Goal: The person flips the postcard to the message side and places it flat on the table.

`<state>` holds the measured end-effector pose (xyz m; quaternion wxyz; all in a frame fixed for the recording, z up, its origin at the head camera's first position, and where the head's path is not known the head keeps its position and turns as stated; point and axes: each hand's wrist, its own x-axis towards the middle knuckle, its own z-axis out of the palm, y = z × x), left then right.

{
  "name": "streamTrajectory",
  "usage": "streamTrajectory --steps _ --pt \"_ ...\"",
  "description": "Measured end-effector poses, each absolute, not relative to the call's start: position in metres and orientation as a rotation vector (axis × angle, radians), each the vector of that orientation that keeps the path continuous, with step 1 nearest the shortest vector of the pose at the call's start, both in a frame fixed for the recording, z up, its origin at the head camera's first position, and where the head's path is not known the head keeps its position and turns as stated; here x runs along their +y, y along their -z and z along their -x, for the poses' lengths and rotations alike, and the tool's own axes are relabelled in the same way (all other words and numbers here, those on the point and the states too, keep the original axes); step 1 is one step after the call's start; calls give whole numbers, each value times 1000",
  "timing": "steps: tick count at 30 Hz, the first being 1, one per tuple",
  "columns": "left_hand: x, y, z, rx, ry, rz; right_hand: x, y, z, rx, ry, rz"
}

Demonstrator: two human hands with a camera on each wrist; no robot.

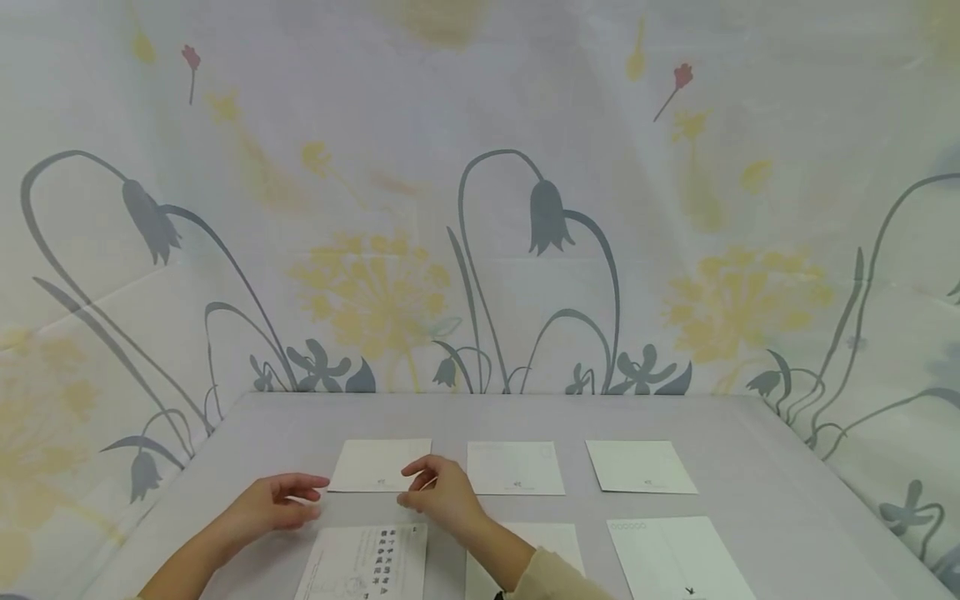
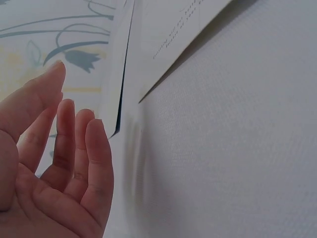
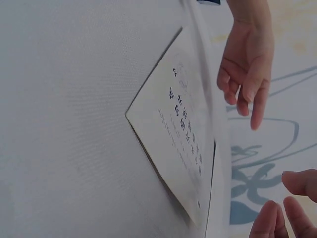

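My left hand [image 1: 279, 504] hovers at the left edge of the back-left white card [image 1: 367, 463], its fingers loosely bent and nothing between them. Over that card's right end is my right hand [image 1: 444, 500], thumb and fingers apart and holding nothing. Below both hands lies a card with a column of dark handwritten characters [image 1: 382, 562], which also shows as a written card [image 3: 166, 116] in the right wrist view. In the left wrist view the left hand [image 2: 69, 178] is beside the corners of two cards, the nearer printed card [image 2: 171, 37] bearing small text.
Two more pale cards, the back-middle card [image 1: 513, 465] and back-right card [image 1: 637, 465], complete the far row. In front lie a front-middle card [image 1: 558, 542], partly hidden by my right forearm, and a front-right card [image 1: 675, 554]. A flowered cloth [image 1: 480, 275] hangs behind the table.
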<state>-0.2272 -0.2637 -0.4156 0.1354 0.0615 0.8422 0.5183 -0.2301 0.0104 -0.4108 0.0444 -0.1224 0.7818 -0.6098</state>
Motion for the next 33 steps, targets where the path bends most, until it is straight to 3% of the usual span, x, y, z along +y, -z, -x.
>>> streamTrajectory --steps 33 --pt "-270 432 205 2429 -1303 -520 21 423 191 2400 1654 396"
